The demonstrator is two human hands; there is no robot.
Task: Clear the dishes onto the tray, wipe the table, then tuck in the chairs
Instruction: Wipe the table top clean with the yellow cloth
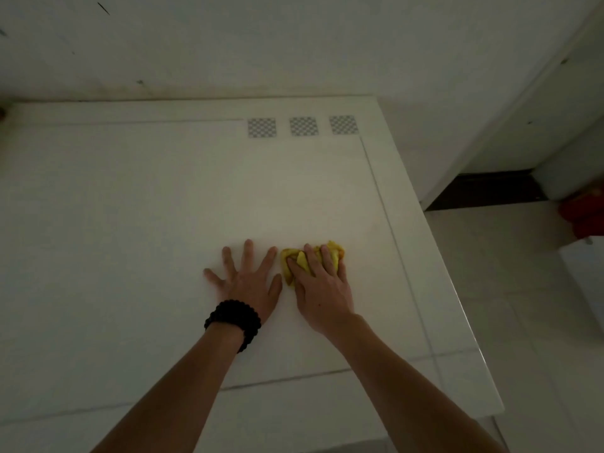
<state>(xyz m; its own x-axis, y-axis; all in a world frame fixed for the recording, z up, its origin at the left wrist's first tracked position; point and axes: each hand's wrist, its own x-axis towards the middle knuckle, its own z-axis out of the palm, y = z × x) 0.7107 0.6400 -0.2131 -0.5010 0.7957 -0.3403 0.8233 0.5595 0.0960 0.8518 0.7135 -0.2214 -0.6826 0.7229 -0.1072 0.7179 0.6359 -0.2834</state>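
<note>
two hands work the white worktop (130, 223): the left hand (248, 282) lies flat with fingers spread, bracing, while the right hand (322, 286) grips a bunched yellow cloth (295, 261) near the right edge. overlapping, firmly pressed strokes toward that edge should wipe best.

Yellow cloth (336, 251) mostly hidden under right hand (322, 284); red object (583, 214) cut off, unidentifiable.
</note>
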